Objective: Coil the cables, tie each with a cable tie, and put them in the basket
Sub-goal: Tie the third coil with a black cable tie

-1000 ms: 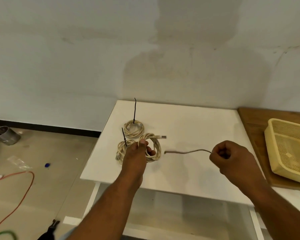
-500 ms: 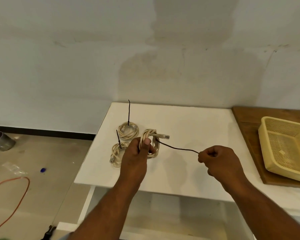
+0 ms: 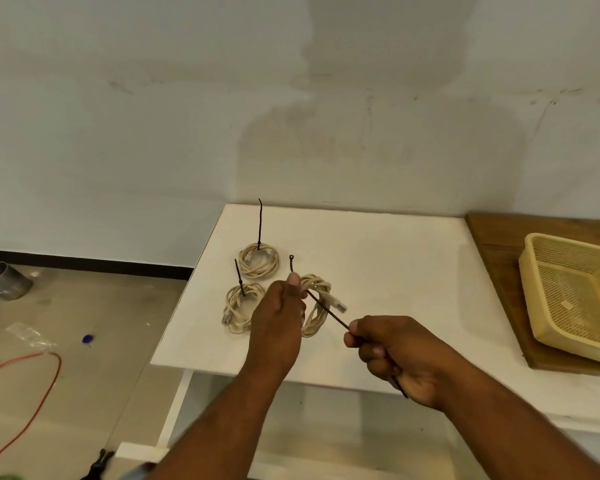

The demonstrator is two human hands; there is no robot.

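My left hand (image 3: 280, 317) grips a cream coiled cable (image 3: 318, 306) and holds it up on edge over the white table (image 3: 395, 271). A black cable tie (image 3: 326, 308) runs through the coil; its head end sticks up just above my left thumb. My right hand (image 3: 395, 355) pinches the tie's tail, which pokes out below the fist. Two more cream coils lie flat to the left, a far one (image 3: 259, 260) and a near one (image 3: 240, 308), each with a black tie standing up from it. The yellow basket (image 3: 541, 306) sits at the right.
The basket stands on a wooden board (image 3: 492, 258) at the table's right side. A wall runs behind the table. On the floor to the left are a metal can (image 3: 2, 280), an orange cord (image 3: 42, 382) and a black tool (image 3: 97, 464).
The tie has gone from hanging free in my right hand to passing through the coil. My right hand has moved in closer to the coil; my left hand has tilted the coil up.
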